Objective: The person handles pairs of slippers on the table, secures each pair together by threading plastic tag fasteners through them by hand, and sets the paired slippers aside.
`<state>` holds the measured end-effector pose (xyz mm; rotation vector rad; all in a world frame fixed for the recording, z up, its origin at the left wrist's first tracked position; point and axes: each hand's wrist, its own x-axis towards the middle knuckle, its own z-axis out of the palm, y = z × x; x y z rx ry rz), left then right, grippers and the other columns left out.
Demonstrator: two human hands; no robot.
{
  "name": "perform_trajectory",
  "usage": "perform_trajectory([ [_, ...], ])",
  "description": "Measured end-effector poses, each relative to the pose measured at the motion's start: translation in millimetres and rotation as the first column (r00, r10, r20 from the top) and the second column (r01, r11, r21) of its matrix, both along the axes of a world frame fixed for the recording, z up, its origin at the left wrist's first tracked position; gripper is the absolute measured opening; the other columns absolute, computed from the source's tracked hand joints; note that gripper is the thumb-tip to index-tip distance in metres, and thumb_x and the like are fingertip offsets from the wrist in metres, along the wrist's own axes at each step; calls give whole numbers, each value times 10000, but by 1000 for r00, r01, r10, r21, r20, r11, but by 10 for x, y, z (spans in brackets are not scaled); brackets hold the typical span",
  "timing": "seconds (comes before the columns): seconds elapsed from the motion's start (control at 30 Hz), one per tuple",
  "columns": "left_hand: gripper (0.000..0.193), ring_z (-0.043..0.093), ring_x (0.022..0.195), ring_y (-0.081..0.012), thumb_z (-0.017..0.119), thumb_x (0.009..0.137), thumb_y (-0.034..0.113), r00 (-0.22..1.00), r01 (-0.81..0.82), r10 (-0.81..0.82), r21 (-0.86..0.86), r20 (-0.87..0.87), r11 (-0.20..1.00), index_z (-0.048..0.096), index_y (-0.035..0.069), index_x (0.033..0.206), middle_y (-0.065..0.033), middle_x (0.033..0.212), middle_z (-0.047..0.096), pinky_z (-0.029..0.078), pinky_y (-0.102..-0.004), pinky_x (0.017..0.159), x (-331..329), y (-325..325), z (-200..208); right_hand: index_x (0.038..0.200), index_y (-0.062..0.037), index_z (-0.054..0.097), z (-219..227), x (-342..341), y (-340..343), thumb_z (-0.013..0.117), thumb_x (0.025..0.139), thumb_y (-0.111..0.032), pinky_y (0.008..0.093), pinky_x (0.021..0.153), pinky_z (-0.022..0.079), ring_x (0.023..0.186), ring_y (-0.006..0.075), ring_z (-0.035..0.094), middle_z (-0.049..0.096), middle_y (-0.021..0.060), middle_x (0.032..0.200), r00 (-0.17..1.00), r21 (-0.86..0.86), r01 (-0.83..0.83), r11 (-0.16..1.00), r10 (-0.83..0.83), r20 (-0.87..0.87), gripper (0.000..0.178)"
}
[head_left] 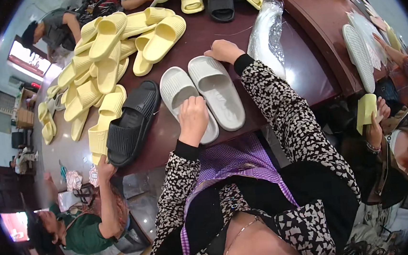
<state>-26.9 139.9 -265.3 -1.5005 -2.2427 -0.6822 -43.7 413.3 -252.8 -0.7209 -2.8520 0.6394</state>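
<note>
Two light grey slide sandals lie side by side in front of me, toes pointing away. On the left grey slide sandal, my left hand is closed, its bent fingers at the back edge of the strap; their tips are hidden. My right hand has its fingers curled at the toe edge of the right grey slide sandal. Left of the pair, a black slide sandal sits at the table edge, beside a yellow slide sandal.
Piled yellow slide sandals cover the table's left side. A clear plastic-wrapped item lies right of my right hand, before a raised brown ledge. Another black slide sandal stands at the back. Co-workers sit on both sides; one person's hand touches the yellow sandal's heel.
</note>
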Motion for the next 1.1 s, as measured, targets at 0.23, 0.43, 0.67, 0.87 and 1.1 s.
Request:
perform_trajectory([
  [0.23,69,590,766,-315,624,818,77,987,87,-97,83,126,993,574,36,794,-128,777,576,471,-422,683,33,-1,37,879,36,697,-214,-213,54,656,762,-238,475,835,508,942,412,640,660,270,956,993,31,-94,995,96,-68,300],
  [0.43,120,644,735,-310,590,871,91,736,164,-221,149,640,975,626,-23,875,-179,818,646,495,-361,667,102,53,132,857,-21,696,-68,-31,-141,608,801,-184,471,792,503,882,385,643,675,199,885,962,65,-84,994,98,-256,194],
  [0.67,129,643,736,-255,576,874,100,517,186,-265,196,814,963,630,-17,866,-160,799,645,486,-323,687,-14,17,142,880,-28,696,7,-22,-193,594,811,-171,449,800,501,896,373,643,676,194,903,967,-16,-130,991,123,-224,188],
  [0.87,45,564,826,-358,588,838,40,979,61,-73,68,188,996,550,27,860,-150,836,548,462,-454,725,-262,-65,37,868,-20,701,-15,-59,-219,583,823,-151,429,786,513,858,368,654,684,194,874,905,-74,-240,968,196,-377,182],
  [1.1,70,592,860,-338,555,819,24,990,43,-52,66,134,997,550,19,889,-150,893,566,486,-435,757,-299,-9,-111,905,2,708,169,-250,-472,634,805,-137,354,721,525,754,250,679,697,160,801,885,-364,-399,841,249,-394,186],
])
